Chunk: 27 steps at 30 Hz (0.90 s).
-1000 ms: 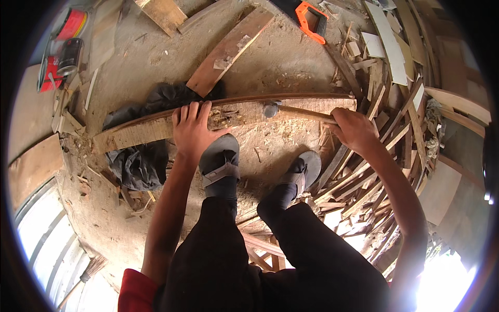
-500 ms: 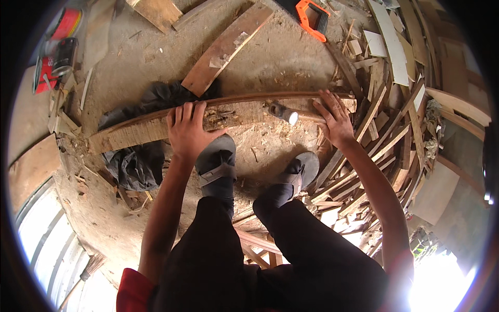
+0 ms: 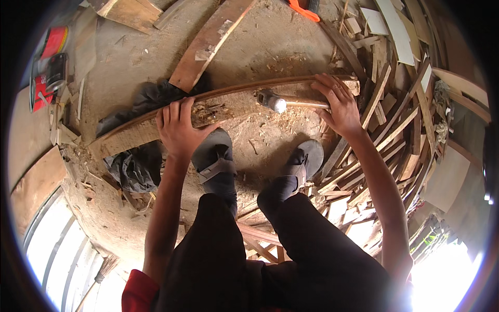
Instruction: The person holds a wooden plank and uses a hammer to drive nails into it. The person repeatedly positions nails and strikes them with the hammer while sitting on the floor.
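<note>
A long wooden plank [image 3: 140, 127] with a rough, chipped face lies crosswise in front of my feet. My left hand [image 3: 179, 127] grips it left of the middle, fingers over the far edge and thumb spread along the near side. Near the plank's right end, my right hand [image 3: 340, 106] has its fingers over the wood and the handle of a hammer [image 3: 271, 100] under the palm. The hammer's metal head points left, in front of the plank's face. Exactly how the fingers close round the handle is partly hidden.
Black plastic sheeting [image 3: 134, 169] is bunched beneath the plank's left part. Another board [image 3: 210, 44] meets its far side. Scrap wood [image 3: 387, 148] is heaped at the right. Red and black cans [image 3: 56, 70] stand far left; an orange tool handle [image 3: 305, 10] shows at the top.
The plank and both hands appear slightly farther up in view, partly because the whole view has shifted. The hammer's head sits a little farther left of my right hand. Both holds persist.
</note>
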Tool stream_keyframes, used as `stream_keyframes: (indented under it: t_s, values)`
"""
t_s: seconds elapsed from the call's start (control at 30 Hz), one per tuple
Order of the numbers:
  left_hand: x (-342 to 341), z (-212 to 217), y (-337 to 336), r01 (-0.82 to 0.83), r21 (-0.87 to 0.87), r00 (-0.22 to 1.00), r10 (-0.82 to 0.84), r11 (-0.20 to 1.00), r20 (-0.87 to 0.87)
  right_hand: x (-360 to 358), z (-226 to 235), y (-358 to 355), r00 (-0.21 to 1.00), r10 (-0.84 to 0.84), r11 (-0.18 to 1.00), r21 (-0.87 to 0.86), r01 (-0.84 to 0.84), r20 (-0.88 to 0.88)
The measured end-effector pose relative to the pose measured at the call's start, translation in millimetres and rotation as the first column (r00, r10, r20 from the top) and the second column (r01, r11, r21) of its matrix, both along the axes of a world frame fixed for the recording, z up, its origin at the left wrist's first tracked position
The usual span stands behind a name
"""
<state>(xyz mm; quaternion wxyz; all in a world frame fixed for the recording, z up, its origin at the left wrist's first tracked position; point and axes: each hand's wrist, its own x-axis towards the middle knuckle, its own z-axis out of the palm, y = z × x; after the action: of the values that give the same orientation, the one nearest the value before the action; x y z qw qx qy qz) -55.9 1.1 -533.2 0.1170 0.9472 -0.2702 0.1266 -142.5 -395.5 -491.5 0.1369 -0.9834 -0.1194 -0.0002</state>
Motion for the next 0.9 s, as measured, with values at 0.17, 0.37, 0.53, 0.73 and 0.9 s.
stream_keyframes:
  t_s: [0.17,0.37,0.53,0.73,0.9]
  values:
    - [1,-3,-1,-0.006,0.017,0.999,0.005,1.0,0.035,-2,-7,-1,0.999,-0.015,1.0,-0.006,0.015,0.038]
    - [-2,-6,1,-0.005,0.012,0.998,0.004,1.0,0.057,-1,-9,2,0.997,-0.009,1.0,-0.005,0.009,0.079]
    - [2,-2,-2,-0.011,0.015,0.999,0.01,1.0,0.052,-5,-15,1,0.997,-0.016,0.999,-0.033,0.018,0.07]
    - [-3,4,-8,-0.042,-0.017,0.999,0.043,0.999,0.025,-10,-29,-9,1.0,-0.017,0.984,-0.178,0.02,0.02]
    - [-4,1,-9,-0.032,0.019,0.998,0.031,0.999,0.058,-9,-16,-6,0.999,-0.036,0.999,-0.003,0.036,-0.039]
